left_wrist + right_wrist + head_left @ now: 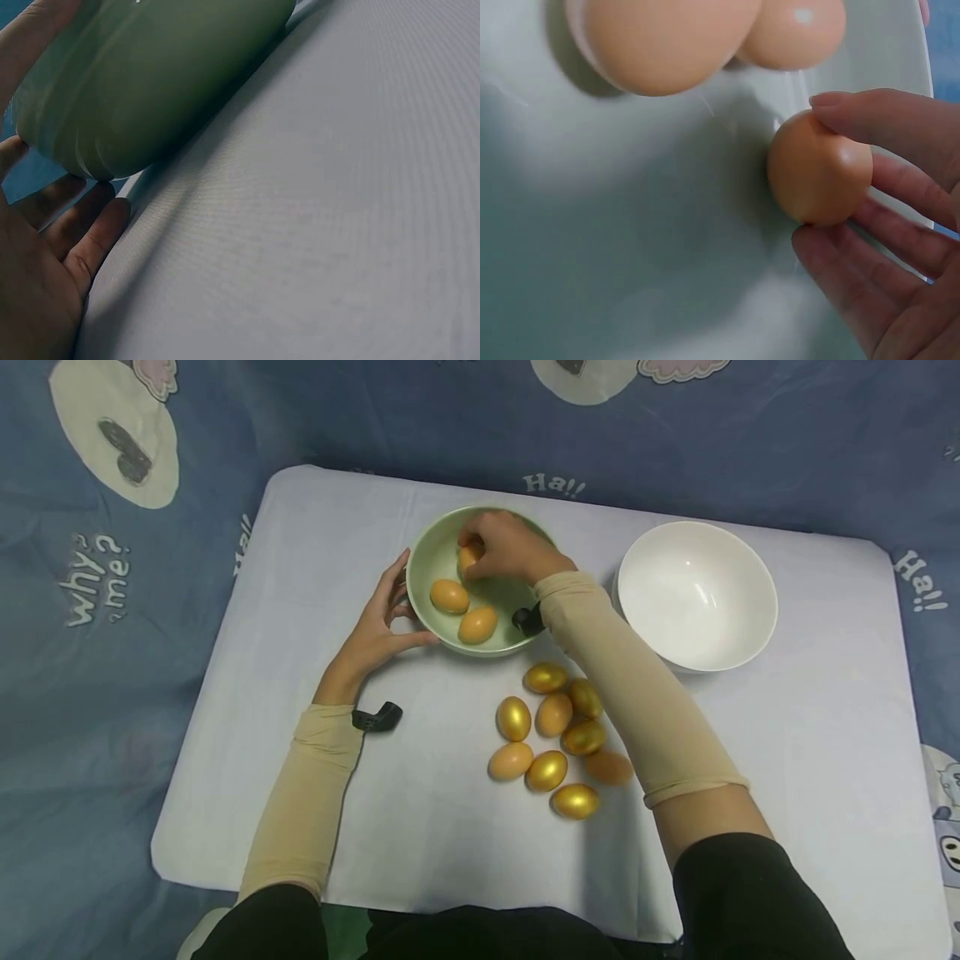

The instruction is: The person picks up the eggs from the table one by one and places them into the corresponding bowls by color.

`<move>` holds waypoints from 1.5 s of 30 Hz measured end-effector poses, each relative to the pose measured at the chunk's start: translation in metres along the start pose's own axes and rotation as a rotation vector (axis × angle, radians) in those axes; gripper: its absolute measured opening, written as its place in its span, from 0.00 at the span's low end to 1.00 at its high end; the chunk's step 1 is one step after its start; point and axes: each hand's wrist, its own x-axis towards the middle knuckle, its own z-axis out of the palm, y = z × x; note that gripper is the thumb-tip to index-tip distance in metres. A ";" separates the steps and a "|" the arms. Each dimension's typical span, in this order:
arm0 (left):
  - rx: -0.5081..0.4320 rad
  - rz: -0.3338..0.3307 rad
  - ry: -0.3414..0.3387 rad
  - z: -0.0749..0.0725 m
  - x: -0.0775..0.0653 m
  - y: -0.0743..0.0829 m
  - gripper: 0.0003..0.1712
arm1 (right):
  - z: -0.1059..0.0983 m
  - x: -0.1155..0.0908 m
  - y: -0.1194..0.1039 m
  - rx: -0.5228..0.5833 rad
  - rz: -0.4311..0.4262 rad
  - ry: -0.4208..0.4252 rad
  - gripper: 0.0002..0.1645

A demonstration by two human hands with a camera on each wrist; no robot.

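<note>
The light green bowl stands at the back of the table with brown eggs inside. Over its right rim reaches my right hand, pinching an egg between thumb and fingertips, low in the bowl. Two more eggs lie beside it, an egg to the left and another egg nearer me. My left hand rests against the bowl's left outer side, fingers spread along the wall and thumb stretched below the near rim. In the left wrist view, its fingertips touch the bowl.
To the right stands a white bowl with nothing seen in it. Several golden eggs and brown eggs lie grouped in front of the green bowl, partly near my right forearm. A white cloth covers the table.
</note>
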 end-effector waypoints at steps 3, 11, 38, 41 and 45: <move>0.006 -0.004 0.001 0.000 0.000 0.000 0.72 | 0.000 0.000 0.000 0.002 0.001 -0.001 0.29; 0.003 0.000 0.001 0.000 -0.001 0.001 0.73 | -0.006 -0.006 -0.003 0.040 0.044 -0.010 0.31; -0.008 0.013 0.001 0.000 0.001 -0.001 0.72 | -0.019 -0.063 -0.007 0.220 -0.057 0.114 0.29; -0.004 0.014 0.002 0.000 0.001 0.000 0.72 | -0.018 -0.072 -0.009 0.248 -0.079 0.133 0.28; -0.005 0.016 0.002 0.000 0.000 0.000 0.73 | -0.016 -0.084 -0.015 0.263 -0.098 0.153 0.28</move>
